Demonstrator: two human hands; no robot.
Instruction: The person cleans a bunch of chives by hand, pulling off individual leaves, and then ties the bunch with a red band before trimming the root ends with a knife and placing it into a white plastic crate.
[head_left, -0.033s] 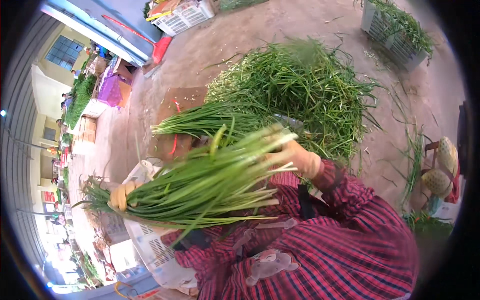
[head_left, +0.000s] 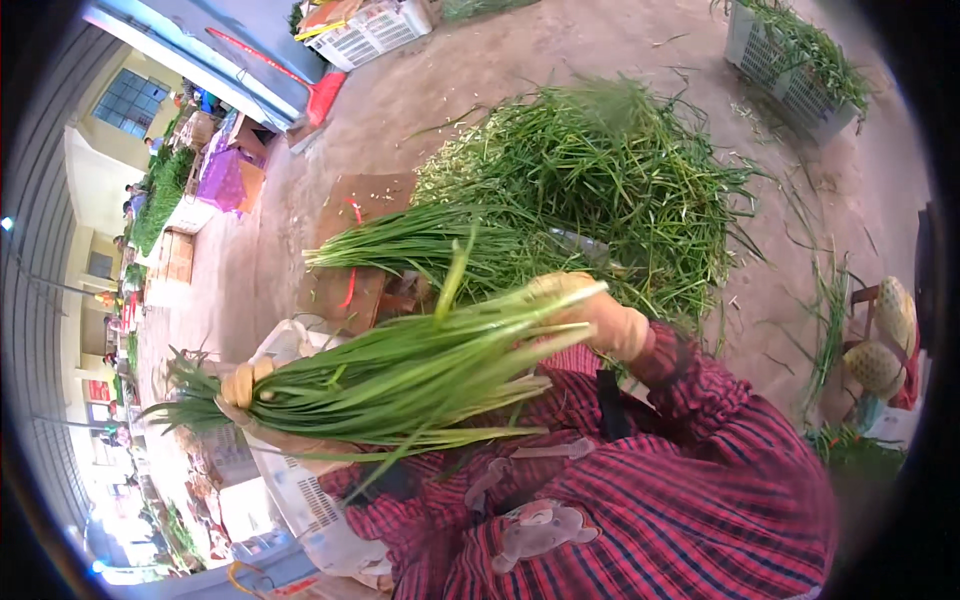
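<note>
A bunch of long green stalks (head_left: 400,370) is held crosswise in the air before the plaid-clad body, clear of the cardboard sheet (head_left: 375,190) on the floor. Its leafy end is gripped by the left hand (head_left: 247,385), fingers wrapped round it, with loose tips sticking out beyond; the grip is apparently placed there so that the leaves are gathered while the pale ends are left to fan out. At those pale ends, the right hand (head_left: 590,315) is set against the stalks, well apart from the left; whether it is clamped on any cannot be told, as stalks cross in front of the fingers.

Beyond, a second bundle (head_left: 410,240) is laid across the cardboard sheet, pale ends aligned at its left edge and leaves running past its right edge, perhaps to be kept off the bare floor. Beneath it a red strip (head_left: 350,285) is passed, possibly as a tie. Past the sheet's right edge, a loose heap of greens (head_left: 610,170) is spread. Near the floor's upper right corner, more greens are held in a crate (head_left: 790,85).
</note>
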